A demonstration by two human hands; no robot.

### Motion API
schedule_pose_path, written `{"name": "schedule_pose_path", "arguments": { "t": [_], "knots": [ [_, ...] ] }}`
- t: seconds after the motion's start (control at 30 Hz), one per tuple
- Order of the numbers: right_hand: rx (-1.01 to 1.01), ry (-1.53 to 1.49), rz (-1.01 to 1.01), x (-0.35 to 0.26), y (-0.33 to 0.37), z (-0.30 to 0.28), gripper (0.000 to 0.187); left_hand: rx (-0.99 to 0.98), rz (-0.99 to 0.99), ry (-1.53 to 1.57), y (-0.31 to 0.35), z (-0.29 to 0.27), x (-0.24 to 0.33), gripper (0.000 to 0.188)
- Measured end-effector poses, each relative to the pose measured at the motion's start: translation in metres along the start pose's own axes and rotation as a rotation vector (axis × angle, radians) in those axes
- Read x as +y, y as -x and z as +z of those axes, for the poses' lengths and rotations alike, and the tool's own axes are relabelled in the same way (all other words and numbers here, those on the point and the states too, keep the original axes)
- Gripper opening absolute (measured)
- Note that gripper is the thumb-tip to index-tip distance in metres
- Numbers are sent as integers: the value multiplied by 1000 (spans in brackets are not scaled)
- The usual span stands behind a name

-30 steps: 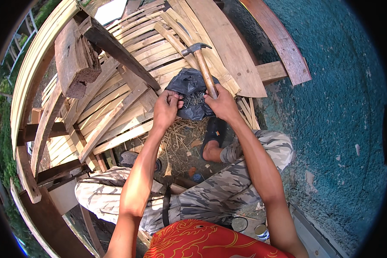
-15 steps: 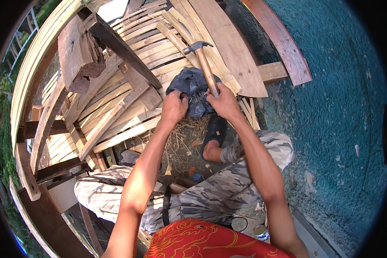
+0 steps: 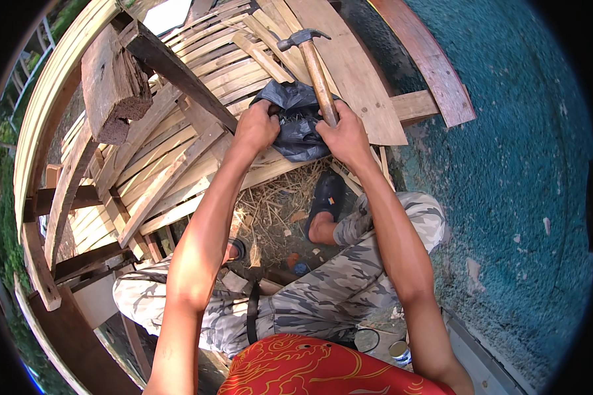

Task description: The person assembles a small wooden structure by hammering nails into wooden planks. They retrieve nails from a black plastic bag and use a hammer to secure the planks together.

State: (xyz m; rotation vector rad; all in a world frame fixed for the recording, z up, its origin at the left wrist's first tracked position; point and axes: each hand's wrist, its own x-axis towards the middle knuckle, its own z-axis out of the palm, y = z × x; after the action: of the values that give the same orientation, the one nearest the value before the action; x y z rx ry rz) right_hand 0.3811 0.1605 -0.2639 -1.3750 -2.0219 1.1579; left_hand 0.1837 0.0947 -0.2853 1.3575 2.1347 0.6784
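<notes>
glossy plastic bag (image 3: 300, 139), smooth wooden hammer handle (image 3: 319, 82)

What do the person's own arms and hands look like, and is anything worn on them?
The left arm and right arm are bare, with no sleeves, watch or bracelet visible; the forearms narrow toward the wrists. The left hand and right hand have no gloves. Below, a red garment shows yellow line drawings.

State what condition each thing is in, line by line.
Black plastic bag: open
Nails: loose inside the bag
Hammer: held, claw to the right
Left hand: closed on the bag
Right hand: closed around the hammer
Thick beam: weathered
Dark clog: worn
</notes>
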Motion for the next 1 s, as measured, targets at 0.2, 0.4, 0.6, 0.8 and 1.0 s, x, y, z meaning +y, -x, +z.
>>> {"name": "schedule_pose_path", "arguments": {
  "t": [0.2, 0.4, 0.6, 0.8, 1.0],
  "knots": [
    [0, -24, -5, -3, -1, -2, 33, 80, 279, -188, 17, 15, 3, 33],
    [-34, -35, 50, -4, -3, 0, 32, 29, 97, -172, 12, 17, -1, 34],
    [-67, -61, 32, -9, -7, 2, 32, 53, 151, -249, 4, 23, -13, 35],
    [-105, 36, 16, -15, -12, 2, 35, 8, 48, -189, -6, 8, -7, 31],
    [-72, -19, -15, -17, -16, 2, 32, 40, -55, -110, -3, 9, 9, 36]
  ]
}}
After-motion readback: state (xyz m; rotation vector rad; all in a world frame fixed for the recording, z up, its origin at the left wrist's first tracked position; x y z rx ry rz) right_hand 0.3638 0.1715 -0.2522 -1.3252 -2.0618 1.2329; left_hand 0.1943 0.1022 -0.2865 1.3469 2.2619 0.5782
